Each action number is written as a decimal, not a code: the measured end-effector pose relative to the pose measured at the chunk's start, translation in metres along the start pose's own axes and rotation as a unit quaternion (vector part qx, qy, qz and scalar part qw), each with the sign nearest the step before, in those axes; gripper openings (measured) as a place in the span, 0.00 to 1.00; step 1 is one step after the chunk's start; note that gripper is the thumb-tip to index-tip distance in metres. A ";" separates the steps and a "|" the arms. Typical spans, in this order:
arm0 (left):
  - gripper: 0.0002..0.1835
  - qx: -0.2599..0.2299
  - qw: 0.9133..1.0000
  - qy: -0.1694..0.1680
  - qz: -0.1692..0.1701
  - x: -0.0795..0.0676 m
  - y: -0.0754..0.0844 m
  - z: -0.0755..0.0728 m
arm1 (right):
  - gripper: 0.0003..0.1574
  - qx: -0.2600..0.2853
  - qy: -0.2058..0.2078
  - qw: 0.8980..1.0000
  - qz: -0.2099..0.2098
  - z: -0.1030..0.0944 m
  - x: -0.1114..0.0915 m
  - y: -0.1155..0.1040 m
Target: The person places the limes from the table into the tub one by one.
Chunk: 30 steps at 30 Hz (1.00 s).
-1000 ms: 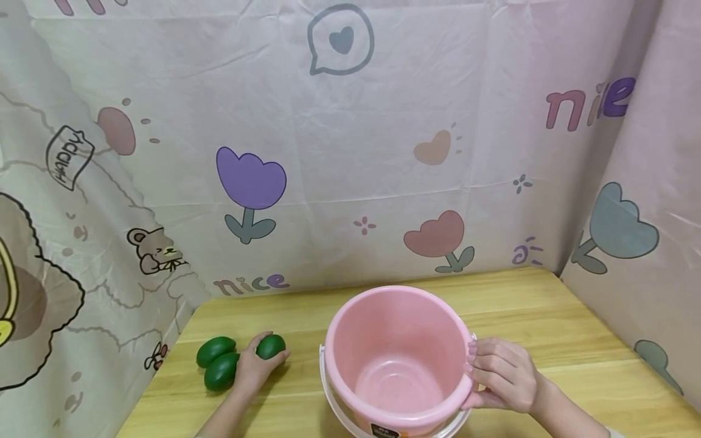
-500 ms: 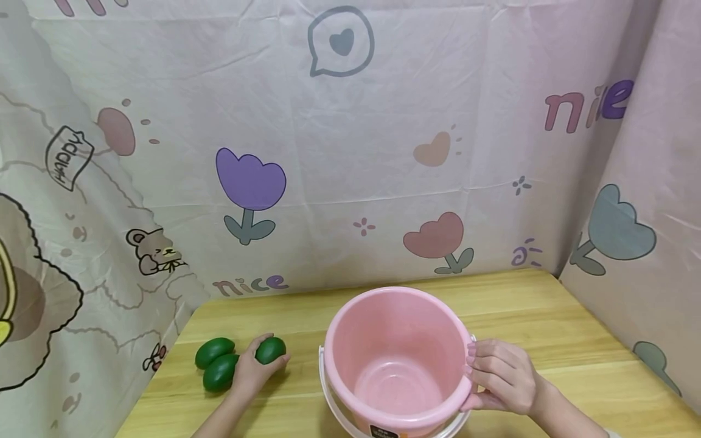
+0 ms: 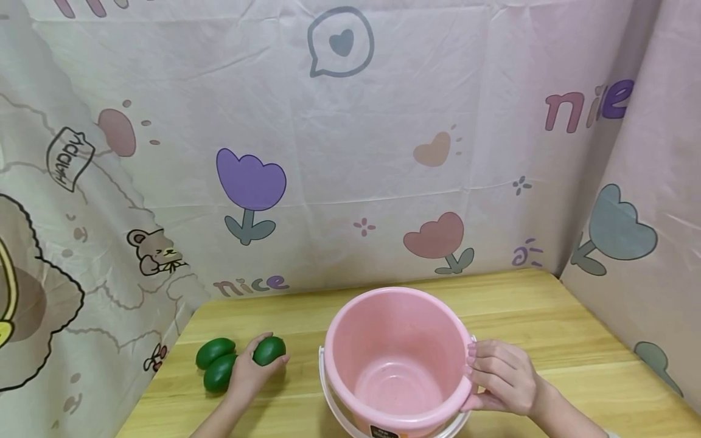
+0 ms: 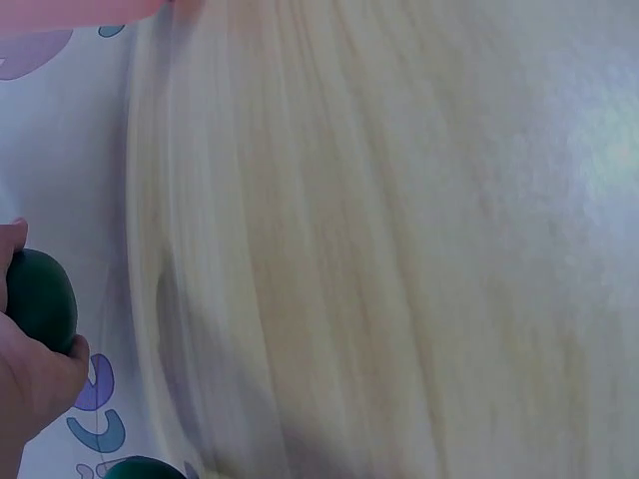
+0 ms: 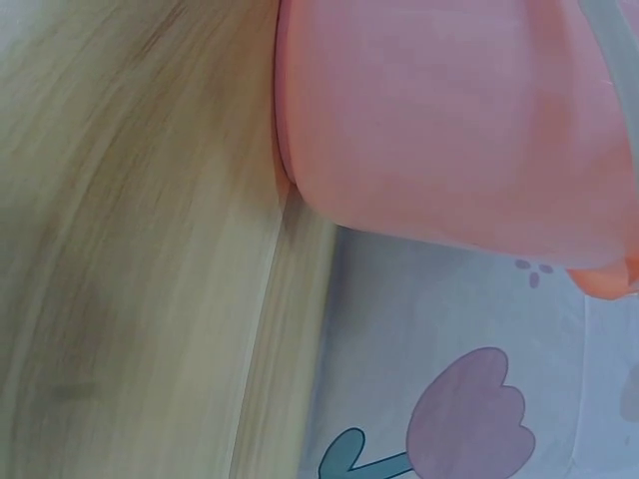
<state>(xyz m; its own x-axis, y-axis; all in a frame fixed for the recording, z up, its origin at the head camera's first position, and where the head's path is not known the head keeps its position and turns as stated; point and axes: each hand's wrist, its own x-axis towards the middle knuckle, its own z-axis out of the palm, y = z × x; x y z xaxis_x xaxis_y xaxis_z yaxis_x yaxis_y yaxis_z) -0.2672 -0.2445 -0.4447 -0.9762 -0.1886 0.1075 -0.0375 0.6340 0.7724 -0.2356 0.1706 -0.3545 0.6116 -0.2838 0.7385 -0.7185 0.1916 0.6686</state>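
Green ovoid (image 3: pixel 269 351) left of the bucket (image 3: pixel 394 325); left hand (image 3: pixel 247 370) — fingers clamped round it. Right hand (image 3: pixel 505 376) pinches the rim (image 3: pixel 402 421)

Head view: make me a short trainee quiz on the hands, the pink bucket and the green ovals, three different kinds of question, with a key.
1. Multiple choice: where is the right hand relative to the pink bucket?
A) Reaching down inside it
B) At its rim
C) Well apart from it
2. Count: besides the green oval in the left hand, how many more lie on the table?
3. True or false: one of the ovals lies inside the bucket.

Key
1. B.
2. Two: the far oval and the near oval.
3. False: the bucket's inside shows no oval.
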 end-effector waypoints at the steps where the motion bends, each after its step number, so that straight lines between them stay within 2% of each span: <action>1: 0.38 0.000 1.000 -0.001 0.001 0.000 0.000 -0.001 | 0.28 -0.001 0.001 1.000 0.000 0.000 0.000 0.000; 9: 0.37 -0.006 1.000 -0.008 0.004 -0.002 0.002 -0.003 | 0.28 -0.002 0.001 1.000 0.000 0.001 -0.002 0.000; 30: 0.38 0.006 0.999 -0.032 0.014 -0.009 0.018 -0.010 | 0.28 -0.007 0.012 1.000 0.002 0.001 -0.002 -0.001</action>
<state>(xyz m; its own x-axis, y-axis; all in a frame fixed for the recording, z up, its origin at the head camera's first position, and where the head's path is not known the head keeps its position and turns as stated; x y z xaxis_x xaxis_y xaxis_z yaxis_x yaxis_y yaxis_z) -0.2575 -0.2386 -0.4257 -0.9884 -0.1233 0.0886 -0.0124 0.6471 0.7623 -0.2369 0.1699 -0.3566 0.6169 -0.2611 0.7424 -0.7161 0.2051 0.6672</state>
